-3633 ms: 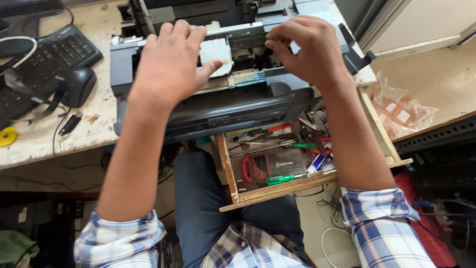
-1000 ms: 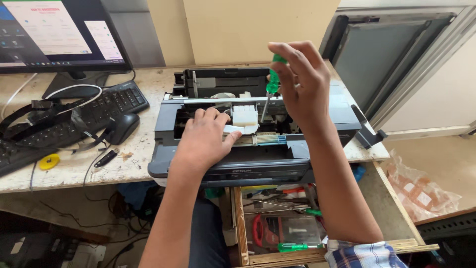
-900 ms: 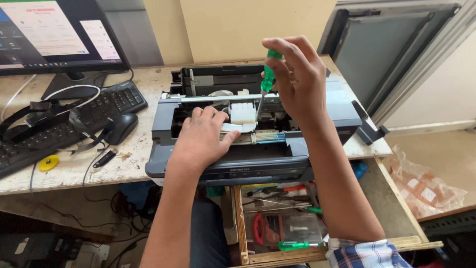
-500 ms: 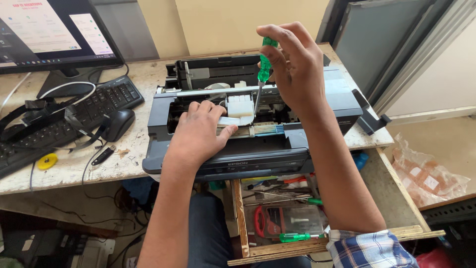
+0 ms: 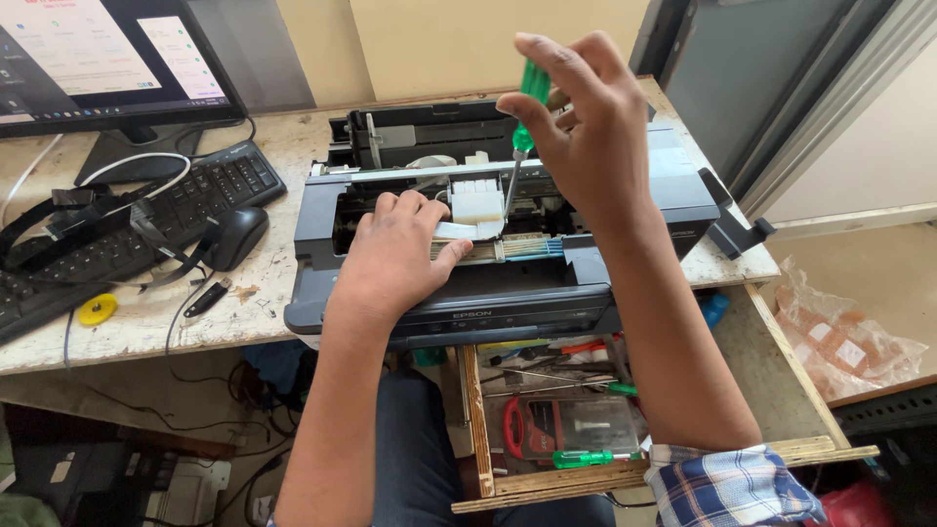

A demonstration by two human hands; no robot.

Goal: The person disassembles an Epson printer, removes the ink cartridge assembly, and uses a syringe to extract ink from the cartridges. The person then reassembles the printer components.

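A person seated at a worn desk works inside an opened grey printer [image 5: 508, 293], its top cover off. The right hand [image 5: 586, 137] pinches the green handle of a screwdriver [image 5: 522, 127] between thumb and fingertips, holding the tool upright so that its shaft drops to the white carriage block [image 5: 478, 200] just below the hand; the tip itself is too small to make out. The left hand [image 5: 395, 259] lies flat, fingers loosely spread, pressed on the printer's front edge with its fingertips beside that block, to the left of the shaft. The step in hand looks like driving or loosening a fastener at the carriage; the next move would seem to call for steady downward pressure and a straight shaft. Beneath both forearms an open wooden drawer [image 5: 473, 429] holds assorted tools. A keyboard [image 5: 146, 220] and mouse [image 5: 234, 234] sit left of the left hand.
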